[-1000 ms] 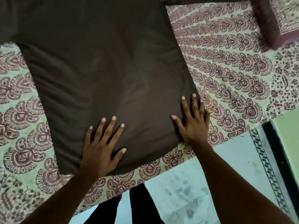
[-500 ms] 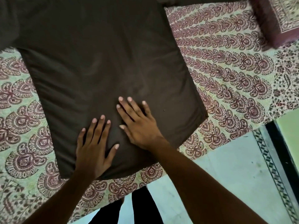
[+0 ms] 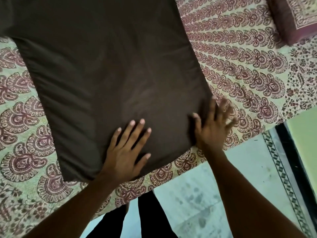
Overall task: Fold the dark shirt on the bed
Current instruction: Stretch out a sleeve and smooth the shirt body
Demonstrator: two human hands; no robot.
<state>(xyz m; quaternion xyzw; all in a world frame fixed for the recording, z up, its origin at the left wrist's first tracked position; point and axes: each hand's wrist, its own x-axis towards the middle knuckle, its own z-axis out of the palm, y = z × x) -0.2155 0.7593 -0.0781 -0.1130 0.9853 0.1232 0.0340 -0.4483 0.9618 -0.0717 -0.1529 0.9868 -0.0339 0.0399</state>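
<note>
The dark brown shirt (image 3: 109, 69) lies spread flat on the bed, its bottom hem toward me and its upper part running out of the top of the view. My left hand (image 3: 126, 150) presses flat on the shirt near the hem, fingers straight and spread. My right hand (image 3: 211, 125), blurred by motion, lies flat with spread fingers over the shirt's right side edge near the hem corner, partly on the bedsheet.
A patterned maroon and pale green bedsheet (image 3: 243, 69) covers the bed. A maroon patterned pillow (image 3: 295, 16) sits at the top right. The bed's near edge runs diagonally, with tiled floor (image 3: 223, 194) and my dark trouser legs (image 3: 145, 217) below it.
My right hand slid from the middle of the shirt out to its right edge, smoothing the cloth. My left hand shifted slightly and still presses near the hem.
</note>
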